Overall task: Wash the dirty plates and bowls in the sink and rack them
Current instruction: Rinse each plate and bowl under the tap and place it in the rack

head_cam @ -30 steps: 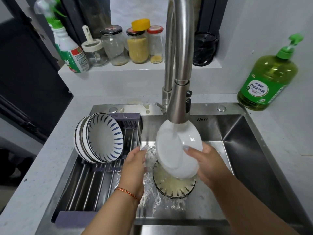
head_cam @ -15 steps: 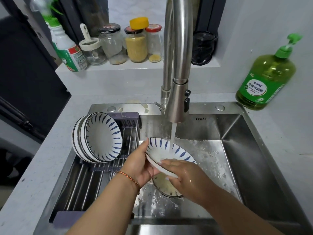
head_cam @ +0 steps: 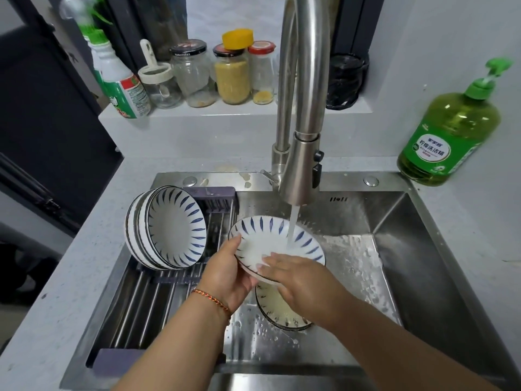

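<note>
Blue-striped plate [head_cam: 277, 244] under faucet [head_cam: 303, 170] stream, rinse step. Left hand [head_cam: 229, 273] grips rim; right hand [head_cam: 298, 277] flat, rubbing inside. Next: clear suds, stand plate in rack [head_cam: 158, 294] beside bowls [head_cam: 166, 227].

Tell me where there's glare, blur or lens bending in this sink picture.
Head view: soft daylight glare streaks the faucet and the sink wall; the wide lens bows the counter edges outward; the spray bottle at top left is smeared, while the plate under the water stays sharp.

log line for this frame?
step: rinsing | left hand: holds plate | right hand: rubs plate | tap: running
</note>
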